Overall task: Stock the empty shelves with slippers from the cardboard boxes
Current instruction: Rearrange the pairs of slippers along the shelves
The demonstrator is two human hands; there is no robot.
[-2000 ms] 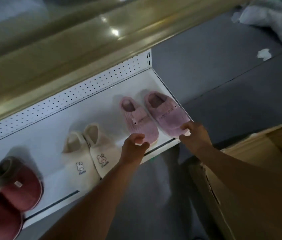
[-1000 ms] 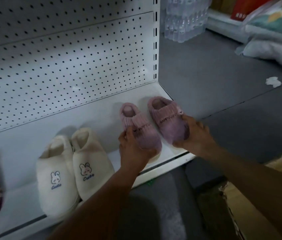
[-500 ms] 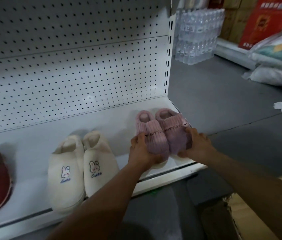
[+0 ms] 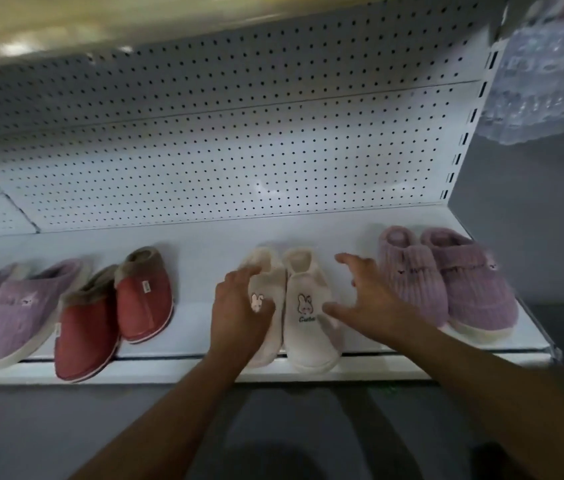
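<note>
A pair of cream slippers (image 4: 303, 327) with bunny patches sits mid-shelf on the white bottom shelf (image 4: 204, 233). My left hand (image 4: 239, 310) lies over the left cream slipper, fingers curved round its upper. My right hand (image 4: 367, 299) hovers spread beside the right cream slipper, its thumb near the slipper's side. A pink ribbed pair (image 4: 447, 285) stands at the shelf's right end, free of both hands. Left of the cream pair are a red pair (image 4: 111, 313) and a lilac pair (image 4: 7, 306).
A white pegboard back panel (image 4: 239, 140) rises behind the shelf, with an upper shelf edge (image 4: 66, 22) overhead. Shrink-wrapped water bottles (image 4: 543, 81) stand at the far right. Grey floor (image 4: 66, 427) runs in front of the shelf.
Both hands let go of the pink pair, now set at the shelf's right end, and moved left to the cream pair. The view swung left, revealing the red and lilac pairs.
</note>
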